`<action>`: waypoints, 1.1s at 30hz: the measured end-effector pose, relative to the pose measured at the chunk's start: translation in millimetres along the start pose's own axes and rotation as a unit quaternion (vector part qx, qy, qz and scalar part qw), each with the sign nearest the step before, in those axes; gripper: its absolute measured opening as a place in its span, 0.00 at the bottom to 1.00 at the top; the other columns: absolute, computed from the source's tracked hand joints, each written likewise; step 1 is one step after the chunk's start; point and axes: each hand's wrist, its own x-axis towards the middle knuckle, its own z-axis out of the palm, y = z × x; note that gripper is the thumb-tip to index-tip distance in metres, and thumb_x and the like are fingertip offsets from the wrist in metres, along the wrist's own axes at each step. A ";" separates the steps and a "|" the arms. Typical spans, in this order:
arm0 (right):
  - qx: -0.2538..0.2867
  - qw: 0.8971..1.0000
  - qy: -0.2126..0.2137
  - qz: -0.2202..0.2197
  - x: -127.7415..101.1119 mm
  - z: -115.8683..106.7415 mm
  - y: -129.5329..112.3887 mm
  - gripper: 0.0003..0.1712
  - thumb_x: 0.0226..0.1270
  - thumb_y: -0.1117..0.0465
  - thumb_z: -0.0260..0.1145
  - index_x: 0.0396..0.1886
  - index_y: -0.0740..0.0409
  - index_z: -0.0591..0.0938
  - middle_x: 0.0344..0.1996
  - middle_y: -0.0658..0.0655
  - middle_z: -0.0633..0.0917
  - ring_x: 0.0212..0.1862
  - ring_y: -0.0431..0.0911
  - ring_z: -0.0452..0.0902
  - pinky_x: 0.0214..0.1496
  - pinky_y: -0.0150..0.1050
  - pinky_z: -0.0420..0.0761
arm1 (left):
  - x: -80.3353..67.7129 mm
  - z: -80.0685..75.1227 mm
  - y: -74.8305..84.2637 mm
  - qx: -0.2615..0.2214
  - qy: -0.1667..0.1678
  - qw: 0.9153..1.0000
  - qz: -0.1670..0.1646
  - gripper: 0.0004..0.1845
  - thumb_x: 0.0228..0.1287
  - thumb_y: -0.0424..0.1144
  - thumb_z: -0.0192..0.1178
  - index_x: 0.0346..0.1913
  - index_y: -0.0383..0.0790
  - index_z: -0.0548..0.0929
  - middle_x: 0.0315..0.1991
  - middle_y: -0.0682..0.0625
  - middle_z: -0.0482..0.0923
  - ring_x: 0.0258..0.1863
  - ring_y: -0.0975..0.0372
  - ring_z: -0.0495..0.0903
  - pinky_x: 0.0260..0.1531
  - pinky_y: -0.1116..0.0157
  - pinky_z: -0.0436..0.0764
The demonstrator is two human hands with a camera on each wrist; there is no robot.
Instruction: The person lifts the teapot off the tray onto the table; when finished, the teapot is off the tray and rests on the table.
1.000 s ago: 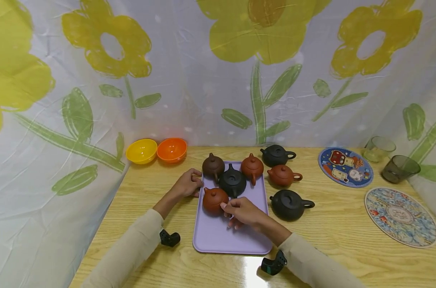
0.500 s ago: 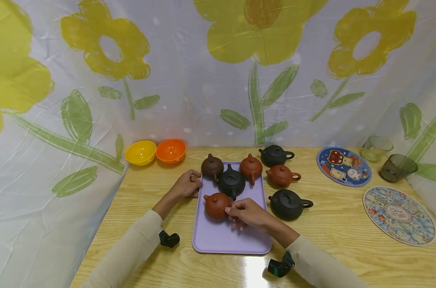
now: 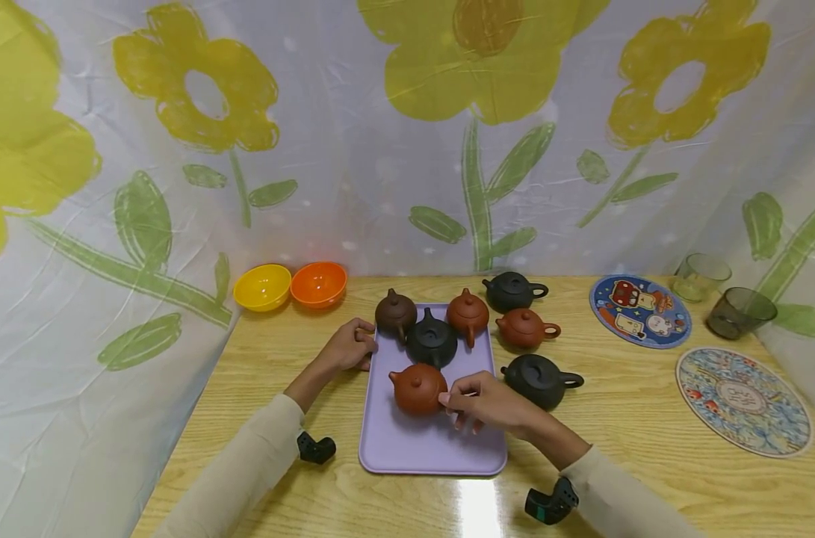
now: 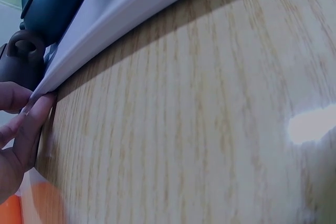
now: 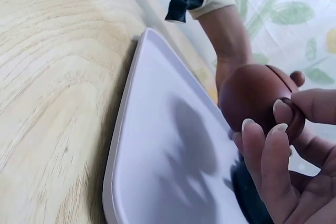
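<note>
red-brown teapot point(image 3: 417, 388) sits on the lilac tray point(image 3: 407, 448), near its middle, spout pointing left. right hand point(image 3: 491, 403) pinches the pot's handle between thumb and curled fingers. left hand point(image 3: 348, 347) grips the tray's left edge, fingers curled on the rim. behind on the tray: dark brown teapot point(image 3: 395, 314), black teapot point(image 3: 432, 342), orange-brown teapot point(image 3: 468, 315). off the tray, right: three more pots. two printed round mats point(image 3: 639, 311); no writing can be read.

Matt clay teapot point(image 3: 417, 388) (reddish-brown), smooth plastic tray point(image 3: 407, 441), glossy wood-grain table point(image 3: 649, 463).
</note>
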 end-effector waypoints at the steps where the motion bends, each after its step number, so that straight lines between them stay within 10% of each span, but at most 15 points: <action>1: -0.004 1.000 -0.002 -0.001 -3.1 -2.6 -0.1 0.23 0.72 0.50 0.65 0.34 0.71 0.82 0.26 0.56 0.83 0.30 0.45 0.80 0.25 0.36 0.79 | -0.1 0.0 -0.1 0.000 -0.001 1.000 0.000 0.21 0.64 0.30 0.60 0.60 0.32 0.72 0.40 0.42 0.79 0.21 0.62 0.77 0.25 0.66 0.87; 33: -0.023 0.983 -0.145 -0.111 -85.0 -88.4 41.8 0.15 0.79 0.64 0.53 0.37 0.73 0.78 0.29 0.74 0.77 0.30 0.54 0.78 0.27 0.40 0.83 | 1.3 -1.9 -0.4 -0.002 -0.009 1.000 -0.008 0.21 0.67 0.30 0.60 0.61 0.33 0.72 0.44 0.41 0.77 0.27 0.61 0.78 0.27 0.66 0.87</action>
